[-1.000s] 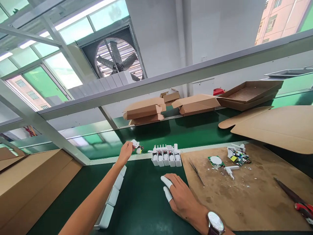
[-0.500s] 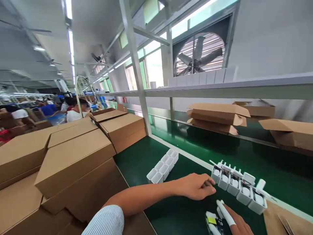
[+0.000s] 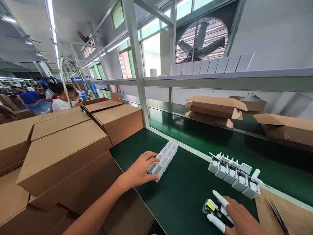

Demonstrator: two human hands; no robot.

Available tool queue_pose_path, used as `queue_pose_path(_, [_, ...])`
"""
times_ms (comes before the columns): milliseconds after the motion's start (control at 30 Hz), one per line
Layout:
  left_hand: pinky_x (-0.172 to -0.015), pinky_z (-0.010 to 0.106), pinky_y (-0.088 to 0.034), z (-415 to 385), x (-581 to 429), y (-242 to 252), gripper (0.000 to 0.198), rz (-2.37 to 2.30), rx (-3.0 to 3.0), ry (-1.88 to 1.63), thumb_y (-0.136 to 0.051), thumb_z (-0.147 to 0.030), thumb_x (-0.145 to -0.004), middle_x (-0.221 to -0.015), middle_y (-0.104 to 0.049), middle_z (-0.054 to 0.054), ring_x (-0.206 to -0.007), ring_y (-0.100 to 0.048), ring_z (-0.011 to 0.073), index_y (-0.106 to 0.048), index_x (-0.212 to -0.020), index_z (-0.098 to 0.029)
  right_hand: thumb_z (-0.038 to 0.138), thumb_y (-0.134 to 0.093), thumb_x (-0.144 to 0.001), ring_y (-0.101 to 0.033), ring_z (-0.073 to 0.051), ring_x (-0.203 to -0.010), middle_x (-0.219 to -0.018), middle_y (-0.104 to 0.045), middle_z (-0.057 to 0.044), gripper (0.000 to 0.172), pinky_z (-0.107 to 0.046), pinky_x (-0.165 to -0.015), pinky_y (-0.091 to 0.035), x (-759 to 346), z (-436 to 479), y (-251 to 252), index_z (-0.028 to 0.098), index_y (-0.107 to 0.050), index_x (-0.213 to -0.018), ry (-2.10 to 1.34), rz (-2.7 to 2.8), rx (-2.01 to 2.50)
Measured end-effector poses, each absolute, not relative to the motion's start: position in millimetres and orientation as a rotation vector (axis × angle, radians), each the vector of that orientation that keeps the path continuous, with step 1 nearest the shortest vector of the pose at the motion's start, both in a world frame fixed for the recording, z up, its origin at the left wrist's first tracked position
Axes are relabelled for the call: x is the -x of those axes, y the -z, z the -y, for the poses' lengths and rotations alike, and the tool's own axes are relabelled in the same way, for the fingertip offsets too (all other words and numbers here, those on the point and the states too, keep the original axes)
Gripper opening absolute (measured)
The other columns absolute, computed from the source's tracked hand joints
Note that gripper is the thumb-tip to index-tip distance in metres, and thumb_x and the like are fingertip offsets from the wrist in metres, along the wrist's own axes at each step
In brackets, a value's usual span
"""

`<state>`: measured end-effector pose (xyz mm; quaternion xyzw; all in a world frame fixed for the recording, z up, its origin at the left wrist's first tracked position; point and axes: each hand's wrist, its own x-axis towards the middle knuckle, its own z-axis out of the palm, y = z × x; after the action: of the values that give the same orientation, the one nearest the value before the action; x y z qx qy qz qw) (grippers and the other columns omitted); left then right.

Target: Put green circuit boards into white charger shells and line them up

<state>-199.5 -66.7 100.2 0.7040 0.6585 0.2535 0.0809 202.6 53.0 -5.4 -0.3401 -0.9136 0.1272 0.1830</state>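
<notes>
My left hand [image 3: 140,168] reaches across the green bench and its fingers curl round the near end of a row of empty white plastic housings [image 3: 164,159]. At the lower right my right hand [image 3: 234,215], with white finger cots on its fingers, rests spread over a small green circuit board [image 3: 210,208] with a yellow part. A second row of white housings [image 3: 233,174] filled with parts stands just beyond that hand.
Large cardboard boxes [image 3: 63,153] crowd the left side right beside my left arm. Flat cartons [image 3: 215,111] lie on the green conveyor behind. A brown work mat with tweezers [image 3: 277,213] is at the right. People sit far left.
My left hand has moved left from the filled housings to the row of empty housings. My right hand stays on the circuit board. The view has swung slightly.
</notes>
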Motion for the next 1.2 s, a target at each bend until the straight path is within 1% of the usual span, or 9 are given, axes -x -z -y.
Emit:
queue_pose_path(67, [-0.113,0.051,-0.046,73.4,203.4,-86.2,0.057,-1.980,-2.133,-0.683,-0.087,-0.042,-0.075,-0.148,-0.058,0.008,-0.142,-0.048,0.0365,-0.068,-0.128,-0.033,0.046,-0.068,-0.081,-0.075,-0.036,-0.090,-0.120,-0.076,-0.012,0.035,-0.048,-0.073,-0.063,-197.4,-52.0,-0.3,0.031,-0.076,-0.111,-0.341,2.586,0.995])
queue_pose_path(233, [-0.109,0.050,-0.050,69.6,189.4,-56.3,0.094,-2.169,-1.981,-0.751,-0.079,-0.061,-0.077,-0.159,-0.045,0.014,-0.139,-0.051,0.0372,-0.038,-0.157,-0.031,0.061,-0.074,-0.076,-0.072,-0.036,-0.109,-0.138,-0.068,-0.010,0.072,-0.044,-0.080,-0.064,-192.8,-60.4,4.6,0.034,-0.062,-0.142,-0.471,2.559,1.011])
queue_pose_path(333, [-0.106,0.051,-0.051,59.6,175.7,-44.5,0.099,-2.334,-1.884,-0.813,-0.072,-0.069,-0.080,-0.160,-0.042,0.017,-0.139,-0.049,0.0390,-0.031,-0.160,-0.026,0.057,-0.074,-0.077,-0.071,-0.035,-0.112,-0.135,-0.069,-0.010,0.070,-0.043,-0.087,-0.063,-194.9,-63.2,9.6,0.034,-0.062,-0.142,-0.579,2.544,1.020])
queue_pose_path(433, [-0.103,0.056,-0.050,50.5,166.2,-39.1,0.090,-2.447,-1.876,-0.863,-0.067,-0.068,-0.083,-0.156,-0.046,0.019,-0.138,-0.049,0.0420,-0.039,-0.155,-0.021,0.057,-0.074,-0.077,-0.068,-0.036,-0.116,-0.133,-0.069,-0.012,0.069,-0.048,-0.095,-0.060,-195.2,-60.9,14.9,0.031,-0.064,-0.140,-0.598,2.499,1.008])
queue_pose_path(533, [-0.100,0.058,-0.050,42.8,160.2,-36.0,0.067,-2.517,-1.911,-0.877,-0.065,-0.060,-0.088,-0.151,-0.050,0.019,-0.134,-0.052,0.0428,-0.055,-0.141,-0.021,0.057,-0.072,-0.080,-0.067,-0.037,-0.118,-0.134,-0.069,-0.014,0.065,-0.051,-0.099,-0.058,-194.6,-55.8,17.2,0.028,-0.066,-0.138,-0.585,2.468,0.992])
queue_pose_path(767, [-0.081,0.042,-0.055,37.4,153.5,-19.1,0.014,-2.595,-1.910,-1.038,-0.056,-0.033,-0.095,-0.126,-0.066,0.013,-0.107,-0.068,0.0314,-0.064,-0.099,-0.023,0.055,-0.069,-0.085,-0.068,-0.036,-0.117,-0.130,-0.072,-0.012,0.046,-0.049,-0.097,-0.059,-190.7,-43.3,-5.2,0.026,-0.075,-0.120,-0.512,2.502,0.946])
queue_pose_path(900, [-0.084,0.041,-0.052,42.6,179.5,-22.9,0.012,-2.627,-1.981,-1.037,-0.056,-0.033,-0.093,-0.110,-0.071,0.011,-0.101,-0.067,0.0293,-0.063,-0.090,-0.024,0.053,-0.072,-0.084,-0.070,-0.034,-0.110,-0.124,-0.074,-0.010,0.032,-0.046,-0.090,-0.061,-187.2,-39.0,-17.4,0.028,-0.078,-0.103,-0.541,2.477,0.961])
queue_pose_path(1067, [-0.086,0.043,-0.049,11.7,229.2,-45.3,0.016,-2.717,-1.843,-0.942,-0.056,-0.036,-0.088,-0.100,-0.072,0.012,-0.103,-0.063,0.0334,-0.065,-0.086,-0.022,0.048,-0.070,-0.086,-0.070,-0.032,-0.106,-0.121,-0.074,-0.010,0.036,-0.045,-0.088,-0.060,-184.9,-35.2,-26.1,0.028,-0.074,-0.115,-0.560,2.463,0.963])
queue_pose_path(1200, [-0.081,0.038,-0.051,-33.0,241.7,-50.7,0.014,-2.654,-1.826,-0.943,-0.058,-0.033,-0.085,-0.097,-0.073,0.009,-0.099,-0.065,0.0297,-0.066,-0.082,-0.022,0.046,-0.069,-0.087,-0.068,-0.032,-0.108,-0.124,-0.072,-0.011,0.030,-0.046,-0.091,-0.058,-182.6,-32.3,-32.9,0.026,-0.073,-0.109,-0.575,2.492,1.001])
